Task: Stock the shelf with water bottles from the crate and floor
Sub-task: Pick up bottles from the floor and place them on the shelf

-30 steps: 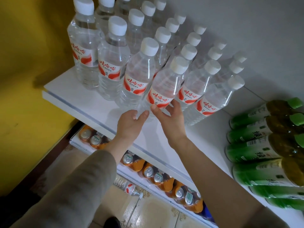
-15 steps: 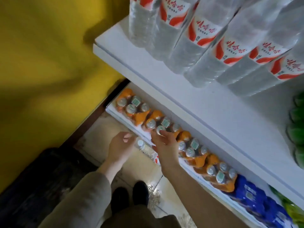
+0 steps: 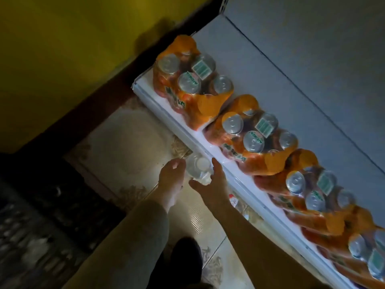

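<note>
A clear water bottle (image 3: pixel 198 166) with a white cap stands on the tiled floor beside the bottom shelf's front edge (image 3: pixel 183 134). My left hand (image 3: pixel 171 180) is at the bottle's left side with relaxed fingers. On the bottle's right side is my right hand (image 3: pixel 210 184), fingers straight and thumb spread. Both hands flank the bottle; whether they touch it I cannot tell. A second bottle (image 3: pixel 234 200) with a red label lies on the floor partly under my right forearm. The dark crate (image 3: pixel 31 226) sits at the lower left, blurred.
Orange shrink-wrapped can packs (image 3: pixel 191 80) line the bottom shelf from upper middle to lower right. A yellow wall (image 3: pixel 62 49) with a dark skirting board runs along the left. My black shoe (image 3: pixel 185 255) stands on the floor tiles below the hands.
My view dropped from the upper shelf of water bottles to the floor. Both hands came down from the shelf and now sit on either side of the bottle standing on the floor.
</note>
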{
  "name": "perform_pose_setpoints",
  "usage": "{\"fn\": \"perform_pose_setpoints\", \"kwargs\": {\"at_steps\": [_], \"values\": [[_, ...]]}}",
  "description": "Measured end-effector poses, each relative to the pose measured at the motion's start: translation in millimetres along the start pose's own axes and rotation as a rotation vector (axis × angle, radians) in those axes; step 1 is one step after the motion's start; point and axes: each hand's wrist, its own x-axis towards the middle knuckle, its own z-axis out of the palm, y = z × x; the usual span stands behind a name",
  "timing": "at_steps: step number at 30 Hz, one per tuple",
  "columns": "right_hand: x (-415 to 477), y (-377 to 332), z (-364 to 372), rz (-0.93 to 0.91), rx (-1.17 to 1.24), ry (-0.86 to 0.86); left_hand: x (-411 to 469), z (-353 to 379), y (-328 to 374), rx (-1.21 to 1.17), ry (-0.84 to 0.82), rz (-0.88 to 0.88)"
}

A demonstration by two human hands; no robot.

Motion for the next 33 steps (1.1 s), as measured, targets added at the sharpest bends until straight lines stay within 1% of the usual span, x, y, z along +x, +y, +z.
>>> {"fn": "perform_pose_setpoints", "kwargs": {"at_steps": [1, 3, 4, 6, 9, 12, 15, 17, 21, 23, 26, 28, 31, 33], "values": [[8.0, 6.7, 5.0, -0.032, -0.032, -0.009, 9.0, 1.6, -2.4, -0.007, -0.017, 0.016], [17.8, 11.2, 10.0, -0.011, 0.012, -0.069, 21.5, 5.1, -6.0, 0.003, -0.026, 0.042], [21.8, 11.6, 10.9, -0.010, 0.026, -0.070, 25.1, 6.4, -6.9, -0.006, -0.025, 0.042], [26.2, 11.1, 10.9, -0.034, 0.018, -0.015, 25.5, 8.2, -6.5, -0.066, -0.022, 0.012], [18.9, 3.0, 5.2, -0.039, 0.057, 0.009, 14.2, 8.7, -2.8, -0.086, -0.030, -0.001], [2.7, -9.7, -10.7, -0.016, 0.078, 0.005, -8.6, 2.7, 5.1, -0.043, 0.008, 0.064], [-23.1, -31.1, -35.1, -0.035, 0.115, -0.014, -44.1, -9.8, 20.2, 0.016, 0.026, 0.139], [-44.8, -53.5, -56.1, -0.050, 0.180, -0.062, -73.2, -20.6, 33.6, 0.064, 0.021, 0.192], [-87.1, -104.4, -97.9, -0.064, 0.325, -0.238, -136.6, -47.9, 66.0, 0.043, -0.026, 0.222], [-104.9, -129.3, -116.4, -0.048, 0.391, -0.351, -161.8, -65.0, 82.7, 0.132, -0.107, 0.301], [-129.4, -164.9, -137.8, 0.009, 0.478, -0.507, -199.5, -91.4, 108.2, 0.220, -0.307, 0.379], [-143.5, -184.9, -147.3, 0.025, 0.511, -0.568, -222.0, -105.2, 124.7, 0.282, -0.398, 0.418], [-163.9, -212.7, -156.3, 0.031, 0.547, -0.599, -249.6, -119.9, 143.8, 0.398, -0.396, 0.440], [-174.4, -226.8, -163.0, 0.029, 0.557, -0.607, -266.9, -125.2, 152.5, 0.397, -0.367, 0.439]]}}
